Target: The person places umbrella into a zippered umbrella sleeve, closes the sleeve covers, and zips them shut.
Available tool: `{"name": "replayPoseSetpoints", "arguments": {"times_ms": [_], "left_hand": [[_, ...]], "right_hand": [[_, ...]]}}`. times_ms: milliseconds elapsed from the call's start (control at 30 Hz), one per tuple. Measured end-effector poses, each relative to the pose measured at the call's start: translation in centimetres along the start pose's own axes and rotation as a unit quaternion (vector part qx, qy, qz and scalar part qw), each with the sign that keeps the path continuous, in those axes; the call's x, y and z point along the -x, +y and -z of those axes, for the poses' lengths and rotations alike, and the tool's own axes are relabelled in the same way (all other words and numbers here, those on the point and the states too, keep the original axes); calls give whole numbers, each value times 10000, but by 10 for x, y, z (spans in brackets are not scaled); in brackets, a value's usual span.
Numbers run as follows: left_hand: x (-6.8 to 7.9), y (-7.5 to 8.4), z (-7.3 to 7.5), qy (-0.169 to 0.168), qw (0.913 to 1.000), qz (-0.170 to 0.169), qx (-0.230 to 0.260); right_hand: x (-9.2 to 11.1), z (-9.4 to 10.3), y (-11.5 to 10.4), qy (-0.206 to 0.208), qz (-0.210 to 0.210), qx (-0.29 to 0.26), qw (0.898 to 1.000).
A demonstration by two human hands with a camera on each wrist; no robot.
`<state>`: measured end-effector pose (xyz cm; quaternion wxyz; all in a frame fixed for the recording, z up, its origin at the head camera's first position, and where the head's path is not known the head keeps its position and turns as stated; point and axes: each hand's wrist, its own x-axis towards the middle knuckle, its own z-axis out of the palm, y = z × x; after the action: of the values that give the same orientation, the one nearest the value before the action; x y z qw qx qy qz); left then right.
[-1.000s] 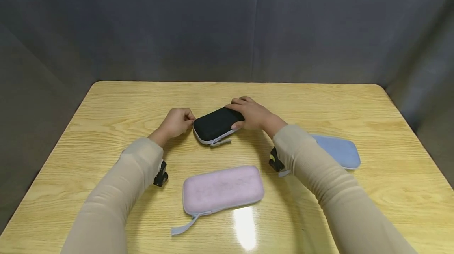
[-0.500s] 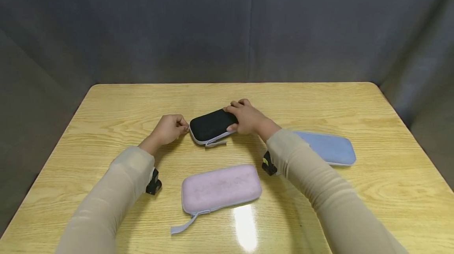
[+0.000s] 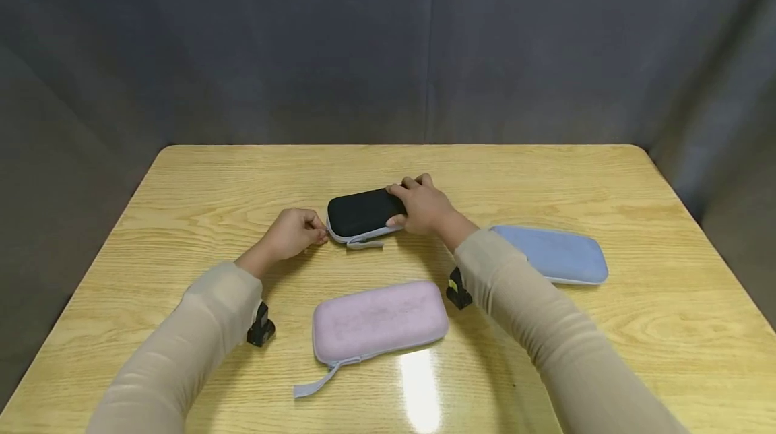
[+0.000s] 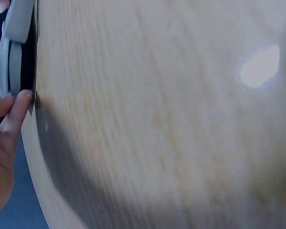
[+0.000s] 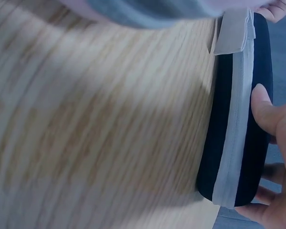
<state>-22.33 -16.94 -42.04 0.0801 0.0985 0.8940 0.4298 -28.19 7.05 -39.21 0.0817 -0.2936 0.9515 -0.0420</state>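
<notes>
A black zip case (image 3: 364, 212) with a grey zipper band and a grey fabric strap (image 3: 365, 244) lies on the table. At its near left corner, my left hand (image 3: 293, 234) pinches the zipper pull (image 4: 10, 94) between thumb and index finger; the fingertips cover most of it. My right hand (image 3: 425, 207) grips the case's right end, with the thumb on the near side and the other fingers over the far side and end. In the right wrist view the zipper band (image 5: 236, 119) runs along the case's side, and the zipper looks closed there.
Nearer on the wooden table (image 3: 182, 218) lies a pink zip case (image 3: 380, 322), its grey strap (image 3: 316, 383) pointing left. A blue zip case (image 3: 560, 255) lies to the right, partly behind the right sleeve (image 3: 533, 313). Dark curtains (image 3: 388, 50) hang behind the table.
My left hand has moved along the black case's left end toward its near corner. The case has turned slightly, while my right hand keeps its grip.
</notes>
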Motion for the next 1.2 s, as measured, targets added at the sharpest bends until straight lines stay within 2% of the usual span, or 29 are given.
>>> {"name": "replayPoseSetpoints", "arguments": {"times_ms": [167, 300, 500, 733, 967, 1100, 1167, 1200], "left_hand": [[2, 4, -5, -237, 9993, 43, 300], [4, 7, -7, -336, 9981, 216, 470], [5, 14, -15, -806, 9928, 336, 815], [2, 16, -18, -764, 9918, 568, 855], [-1, 16, -29, -815, 9914, 571, 855], [-1, 20, -33, -865, 9941, 518, 397], [-2, 26, -29, -1119, 9920, 556, -191], [-3, 30, -26, -1296, 9879, 611, -592]], "right_hand": [[1, -1, 3, 77, -78, -126, 9999], [1, 0, 4, 114, -109, -290, 9995], [0, 1, 3, 74, -183, -430, 9989], [-2, -1, 4, 57, -282, -573, 9979], [6, -7, 6, 141, -404, -619, 9972], [13, -10, 9, 52, -371, -622, 9974], [15, -9, 12, -40, -306, -816, 9962], [16, -8, 14, -94, -267, -945, 9951]]}}
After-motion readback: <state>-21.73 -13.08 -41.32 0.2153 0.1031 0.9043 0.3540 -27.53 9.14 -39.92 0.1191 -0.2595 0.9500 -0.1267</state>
